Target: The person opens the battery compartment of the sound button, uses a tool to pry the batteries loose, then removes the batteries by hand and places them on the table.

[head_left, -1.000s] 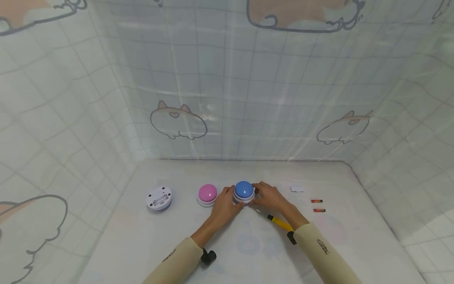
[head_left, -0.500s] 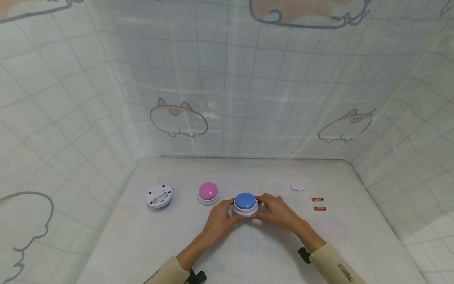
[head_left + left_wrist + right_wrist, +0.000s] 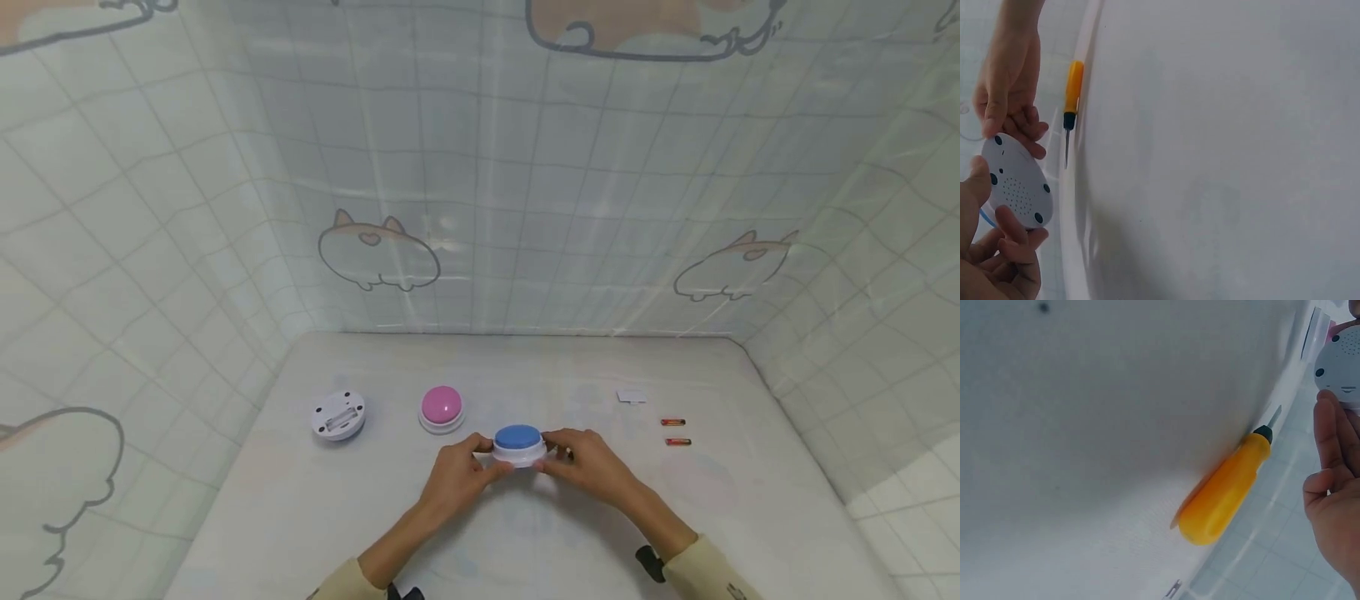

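Note:
A blue dome push button [image 3: 517, 437] with a white round base is held up between both hands, its dome tilted away from the person. My left hand [image 3: 456, 477] pinches the base at its left side, thumb at the near edge. At the opposite side my right hand [image 3: 594, 468] grips the rim the same way. The left wrist view shows the white underside [image 3: 1019, 181] with dark round feet and a patch of small holes. A yellow-handled screwdriver [image 3: 1225, 490] lies on the table, mostly hidden behind the right hand in the head view.
A pink push button [image 3: 441, 406] stands to the left. Farther left, another button [image 3: 339, 417] lies upside down with its battery slot exposed. At the right are a small white cover [image 3: 631, 396] and two red batteries, one [image 3: 672, 422] behind the other [image 3: 678, 442]. Patterned walls enclose the table.
Both hands have lifted the blue button from the table, brought it nearer the person and tilted it. The screwdriver has become covered by the right hand in the head view.

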A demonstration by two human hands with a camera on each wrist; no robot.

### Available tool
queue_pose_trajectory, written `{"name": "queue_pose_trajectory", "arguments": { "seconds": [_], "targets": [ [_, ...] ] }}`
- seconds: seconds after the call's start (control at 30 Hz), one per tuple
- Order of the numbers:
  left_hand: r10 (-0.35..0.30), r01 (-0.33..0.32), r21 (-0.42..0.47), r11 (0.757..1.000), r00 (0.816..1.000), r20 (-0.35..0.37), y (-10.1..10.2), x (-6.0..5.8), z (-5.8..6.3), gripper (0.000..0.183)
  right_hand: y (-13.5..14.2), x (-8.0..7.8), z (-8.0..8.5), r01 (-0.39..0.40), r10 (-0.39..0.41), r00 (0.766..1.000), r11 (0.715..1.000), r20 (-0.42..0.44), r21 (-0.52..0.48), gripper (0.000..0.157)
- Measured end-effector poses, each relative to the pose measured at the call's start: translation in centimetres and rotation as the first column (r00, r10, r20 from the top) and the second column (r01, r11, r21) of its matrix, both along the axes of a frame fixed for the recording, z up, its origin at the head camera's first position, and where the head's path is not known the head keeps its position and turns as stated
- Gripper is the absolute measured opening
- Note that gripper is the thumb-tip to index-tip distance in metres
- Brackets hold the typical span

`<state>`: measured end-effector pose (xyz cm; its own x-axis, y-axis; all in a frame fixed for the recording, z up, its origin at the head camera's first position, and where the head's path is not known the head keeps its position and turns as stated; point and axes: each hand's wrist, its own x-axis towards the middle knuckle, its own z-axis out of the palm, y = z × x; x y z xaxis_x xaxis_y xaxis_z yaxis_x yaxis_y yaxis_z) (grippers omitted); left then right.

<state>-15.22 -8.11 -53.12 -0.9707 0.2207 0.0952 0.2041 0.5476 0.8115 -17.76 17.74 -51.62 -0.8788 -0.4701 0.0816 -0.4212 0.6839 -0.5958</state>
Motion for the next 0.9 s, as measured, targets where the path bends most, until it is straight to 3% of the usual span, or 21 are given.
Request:
{"name": "queue_pose_trajectory", "arguments": {
  "seconds": [0.3, 0.5, 0.9],
  "targets": [
    [0.015, -0.013, 0.044, 0.999, 0.999, -0.029, 0.01, -0.50, 0.48, 0.028, -0.08, -0.37, -0.24, 0.058, -0.061, 0.997, 0.996, -0.047, -0.068, 0.044],
    [0.013, -0.012, 0.054, 0.998, 1.000, -0.018, 0.08, -0.74, 0.77, 0.017, 0.12, -0.51, -0.11, 0.084, -0.086, 0.996, 0.994, -0.029, -0.065, 0.036],
    [0.006, -0.005, 0.069, 0.998, 1.000, -0.025, 0.25, -0.92, 0.93, 0.014, 0.35, -0.53, 0.02, 0.072, -0.083, 0.994, 0.989, -0.073, -0.133, 0.021]
  ]
}}
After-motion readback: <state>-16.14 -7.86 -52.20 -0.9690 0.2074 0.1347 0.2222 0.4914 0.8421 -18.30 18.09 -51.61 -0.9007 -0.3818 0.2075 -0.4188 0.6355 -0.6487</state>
